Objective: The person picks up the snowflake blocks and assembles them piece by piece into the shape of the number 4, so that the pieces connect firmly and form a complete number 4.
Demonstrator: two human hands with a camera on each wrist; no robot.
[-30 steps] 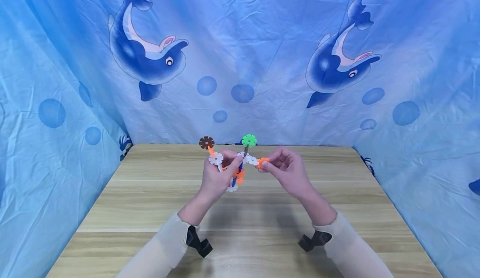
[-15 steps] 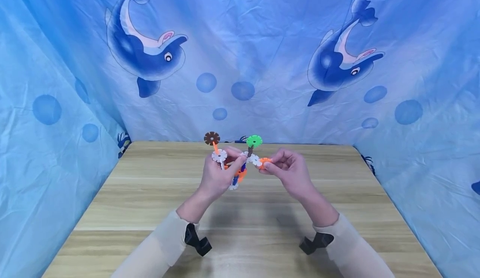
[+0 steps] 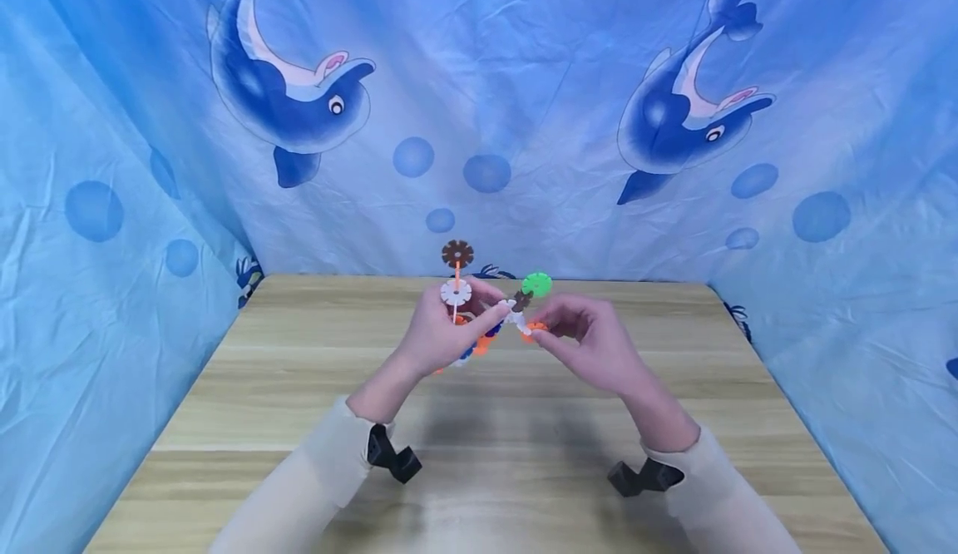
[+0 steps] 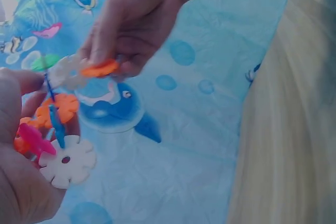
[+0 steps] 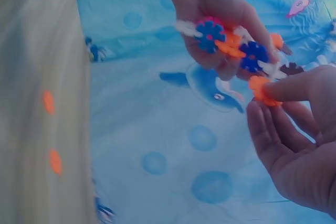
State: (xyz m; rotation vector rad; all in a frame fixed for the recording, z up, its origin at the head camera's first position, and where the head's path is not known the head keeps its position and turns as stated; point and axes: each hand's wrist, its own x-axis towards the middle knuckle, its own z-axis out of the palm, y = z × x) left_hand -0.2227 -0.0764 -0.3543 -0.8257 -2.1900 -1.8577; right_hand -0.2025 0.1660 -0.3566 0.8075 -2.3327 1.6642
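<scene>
My left hand grips a chain of joined plastic snowflake discs above the table. A brown disc and a white disc rise from its left end, joined by an orange one on edge. At the right end a green disc stands on a dark brown one. Between the thumb and fingers of my right hand is an orange disc, up against a white disc of the chain. Blue discs, a pink disc and another white disc hang below the left palm.
The wooden table lies under both hands. A blue curtain printed with dolphins encloses its back and sides. Two orange discs show against the wood-coloured surface in the right wrist view. Black camera mounts sit on both wrists.
The left hand has shifted right and turned the chain, so the brown and green discs sit further right. The right hand still pinches the orange disc and has moved slightly right.
</scene>
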